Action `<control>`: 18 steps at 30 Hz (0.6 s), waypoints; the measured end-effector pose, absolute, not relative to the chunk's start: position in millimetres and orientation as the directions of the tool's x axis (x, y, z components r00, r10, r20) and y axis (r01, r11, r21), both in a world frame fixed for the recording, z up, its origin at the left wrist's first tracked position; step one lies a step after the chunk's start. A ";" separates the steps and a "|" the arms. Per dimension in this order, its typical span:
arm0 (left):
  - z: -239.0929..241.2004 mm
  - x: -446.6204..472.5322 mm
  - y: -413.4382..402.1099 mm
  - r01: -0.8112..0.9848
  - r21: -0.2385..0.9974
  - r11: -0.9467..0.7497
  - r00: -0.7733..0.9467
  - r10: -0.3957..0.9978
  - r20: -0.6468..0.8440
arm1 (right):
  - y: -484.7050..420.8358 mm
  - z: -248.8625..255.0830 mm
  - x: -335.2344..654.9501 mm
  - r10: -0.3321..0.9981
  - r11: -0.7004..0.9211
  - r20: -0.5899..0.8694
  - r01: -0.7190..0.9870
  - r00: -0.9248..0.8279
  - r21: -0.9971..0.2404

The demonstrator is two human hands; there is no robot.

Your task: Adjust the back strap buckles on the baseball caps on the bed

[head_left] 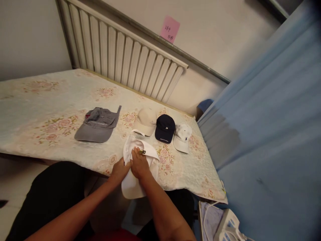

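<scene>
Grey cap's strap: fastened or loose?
Loose. The strap juts out from one side of the grey cap, its far end free and joined to nothing visible.

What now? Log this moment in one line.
left hand: gripping white cap | right hand: on cap, beside buckle | bed: gray cap, beige cap, navy cap, second white cap

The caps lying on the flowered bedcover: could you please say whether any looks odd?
The gray fabric cap does: its crown looks crumpled and its gray strap sticks out loose, while the rounded beige cap, dark navy cap and white logo cap sit in a row.
</scene>
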State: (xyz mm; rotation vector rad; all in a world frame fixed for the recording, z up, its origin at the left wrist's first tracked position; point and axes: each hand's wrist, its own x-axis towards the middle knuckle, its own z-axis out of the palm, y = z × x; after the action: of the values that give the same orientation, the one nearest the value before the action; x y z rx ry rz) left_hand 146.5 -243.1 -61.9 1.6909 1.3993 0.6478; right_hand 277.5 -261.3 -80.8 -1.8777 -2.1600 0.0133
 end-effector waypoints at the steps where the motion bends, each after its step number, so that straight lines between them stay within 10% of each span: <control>1: -61.6 146.3 -242.8 0.532 0.846 -0.034 0.248 0.962 -0.117 | -261.8 -81.4 277.1 0.971 0.154 0.211 0.969 -0.113 -0.191; 18: -67.7 144.5 -240.2 0.530 0.846 -0.058 0.274 0.956 -0.106 | -261.6 -93.3 269.9 0.967 -0.059 0.228 0.972 0.112 -0.228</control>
State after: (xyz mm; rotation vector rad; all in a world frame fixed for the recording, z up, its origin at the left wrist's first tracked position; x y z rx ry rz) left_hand 144.5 -240.2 -67.7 1.7095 1.3692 0.6416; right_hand 269.9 -261.6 -93.3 -2.0751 -1.8998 -0.0200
